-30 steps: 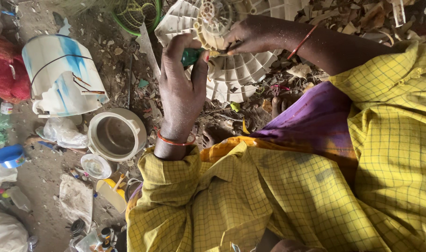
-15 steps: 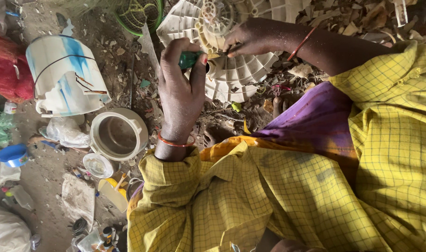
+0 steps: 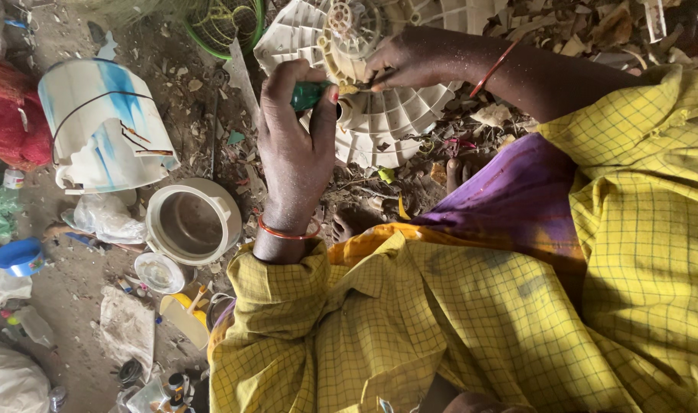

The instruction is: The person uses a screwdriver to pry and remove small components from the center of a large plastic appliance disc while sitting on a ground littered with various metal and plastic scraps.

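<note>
While the left hand (image 3: 295, 145) has its fingers closed around a green tool handle (image 3: 309, 95), pressed to the hub of a white ribbed plastic disc (image 3: 395, 115) on the littered ground, the right hand (image 3: 410, 61) pinches the disc's cream centre piece (image 3: 345, 53). A white bucket (image 3: 108, 126) lies nearby.

Ribbed white plastic disc (image 3: 387, 115), matt; green tool handle (image 3: 309, 95) glossy.

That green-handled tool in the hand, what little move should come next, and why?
Probably a turn of the green-handled tool. The left hand grips it with its tip at the hub of the white ribbed plastic disc, while the right hand steadies the disc from above. That looks like unscrewing, though the tip itself is hidden.
</note>
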